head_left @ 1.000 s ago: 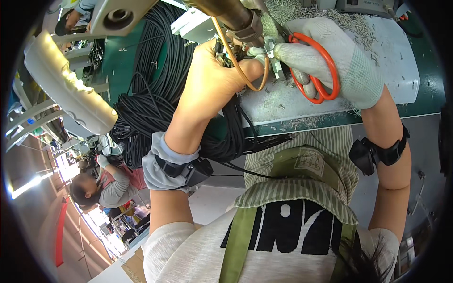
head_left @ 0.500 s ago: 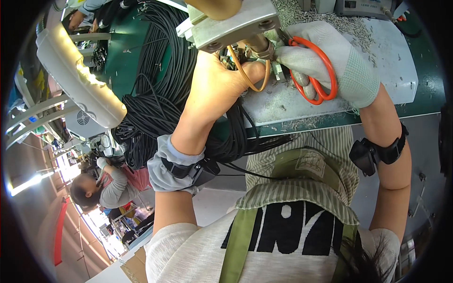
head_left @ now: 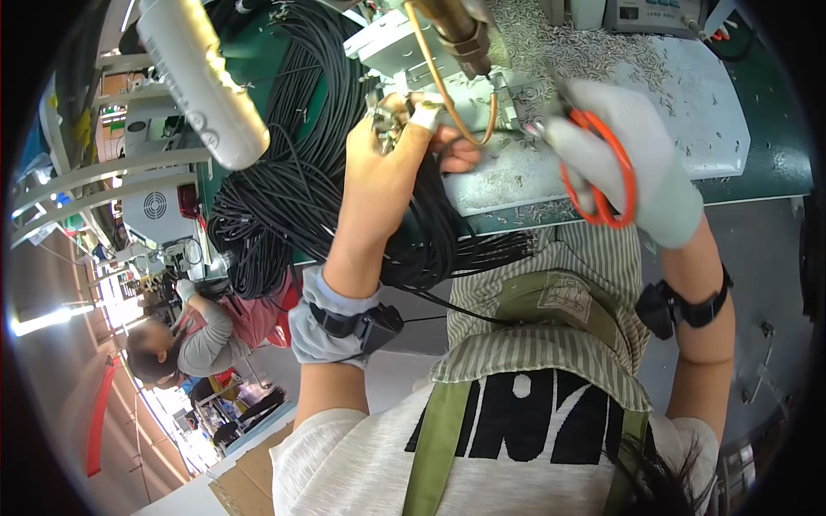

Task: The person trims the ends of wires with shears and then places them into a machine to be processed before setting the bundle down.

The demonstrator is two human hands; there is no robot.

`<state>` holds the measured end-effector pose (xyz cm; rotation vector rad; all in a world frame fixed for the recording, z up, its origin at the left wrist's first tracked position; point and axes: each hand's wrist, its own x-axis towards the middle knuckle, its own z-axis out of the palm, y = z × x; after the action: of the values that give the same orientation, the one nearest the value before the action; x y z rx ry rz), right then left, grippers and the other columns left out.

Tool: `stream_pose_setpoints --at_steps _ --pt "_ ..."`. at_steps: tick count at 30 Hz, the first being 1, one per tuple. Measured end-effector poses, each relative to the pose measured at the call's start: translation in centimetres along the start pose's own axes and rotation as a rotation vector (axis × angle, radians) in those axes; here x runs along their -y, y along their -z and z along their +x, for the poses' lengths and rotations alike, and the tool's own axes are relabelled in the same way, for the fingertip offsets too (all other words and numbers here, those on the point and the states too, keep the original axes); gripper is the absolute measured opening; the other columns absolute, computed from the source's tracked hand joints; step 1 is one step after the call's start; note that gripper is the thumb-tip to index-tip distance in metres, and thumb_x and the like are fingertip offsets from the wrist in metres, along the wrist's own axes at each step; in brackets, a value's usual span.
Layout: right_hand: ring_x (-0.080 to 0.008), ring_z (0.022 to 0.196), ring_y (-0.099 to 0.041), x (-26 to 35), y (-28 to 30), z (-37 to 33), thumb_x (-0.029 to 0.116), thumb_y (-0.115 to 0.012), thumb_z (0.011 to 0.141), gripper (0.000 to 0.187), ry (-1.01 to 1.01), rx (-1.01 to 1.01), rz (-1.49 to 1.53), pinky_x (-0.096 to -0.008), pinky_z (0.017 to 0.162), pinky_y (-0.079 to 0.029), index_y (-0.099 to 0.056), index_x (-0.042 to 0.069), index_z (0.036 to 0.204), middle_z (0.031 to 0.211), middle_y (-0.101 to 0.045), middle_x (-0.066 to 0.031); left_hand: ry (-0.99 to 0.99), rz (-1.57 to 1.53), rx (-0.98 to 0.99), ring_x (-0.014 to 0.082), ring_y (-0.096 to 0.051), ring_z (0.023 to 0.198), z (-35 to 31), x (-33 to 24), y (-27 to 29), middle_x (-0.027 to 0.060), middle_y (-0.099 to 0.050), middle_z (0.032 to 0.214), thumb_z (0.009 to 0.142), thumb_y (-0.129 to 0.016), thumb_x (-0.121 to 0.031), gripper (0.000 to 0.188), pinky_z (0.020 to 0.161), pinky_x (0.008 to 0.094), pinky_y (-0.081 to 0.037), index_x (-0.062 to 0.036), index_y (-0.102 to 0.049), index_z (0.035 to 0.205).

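My bare left hand (head_left: 383, 168) is raised beside the machine, its fingers curled round a cluster of small metallic pieces (head_left: 385, 127). Whether these are the ends of cables, I cannot tell. A white wrap covers one of its fingertips. My right hand (head_left: 658, 159), in a whitish glove and blurred by motion, holds red-handled scissors (head_left: 629, 176) over the white work surface. The scissors' blades are smeared and partly hidden. Between my hands, the machine's metal nozzle (head_left: 469, 52) points down, with a curved orange tube (head_left: 443, 90) in front of it.
A thick bundle of black cables (head_left: 301, 202) lies left of my left hand. Small cut bits (head_left: 585, 52) litter the white sheet (head_left: 714, 129). A lit lamp (head_left: 202, 82) hangs at upper left. Another person (head_left: 206, 331) sits farther left. A control box (head_left: 658, 15) stands at the back.
My left hand has drawn back leftward from under the machine head, with the metallic pieces in it. My right hand has moved right and nearer with the scissors. The view has shifted.
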<state>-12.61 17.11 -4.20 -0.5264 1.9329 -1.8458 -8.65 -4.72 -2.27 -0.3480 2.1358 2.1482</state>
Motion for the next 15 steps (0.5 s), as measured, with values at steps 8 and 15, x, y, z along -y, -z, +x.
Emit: stream_pose_setpoints --at_steps 8,15 --pt "-0.0124 0.049 -0.053 -0.2 0.4 -6.7 0.016 -0.059 0.084 0.018 0.025 -0.384 -0.573 -0.0262 0.049 -0.042 -0.056 -0.001 0.079 0.056 -0.054 -0.006 -0.235 0.116 0.059 0.0179 -0.063 0.068 -5.5 1.2 -0.1 0.0128 -0.063 0.083 0.092 -0.056 -0.009 0.019 0.065 0.0274 -0.051 0.0056 -0.054 0.104" --pt "-0.0065 0.049 -0.046 1.8 -1.5 -6.6 0.009 -0.058 0.082 0.011 0.166 -0.167 -0.213 -0.0228 0.047 -0.038 -0.057 -0.002 0.08 0.059 -0.055 -0.0026 -0.264 0.634 0.548 0.0161 -0.063 0.072 -6.0 -0.2 -2.8 0.0104 -0.063 0.084 0.073 -0.064 -0.001 0.025 0.064 0.0247 -0.049 0.0015 -0.06 0.099"
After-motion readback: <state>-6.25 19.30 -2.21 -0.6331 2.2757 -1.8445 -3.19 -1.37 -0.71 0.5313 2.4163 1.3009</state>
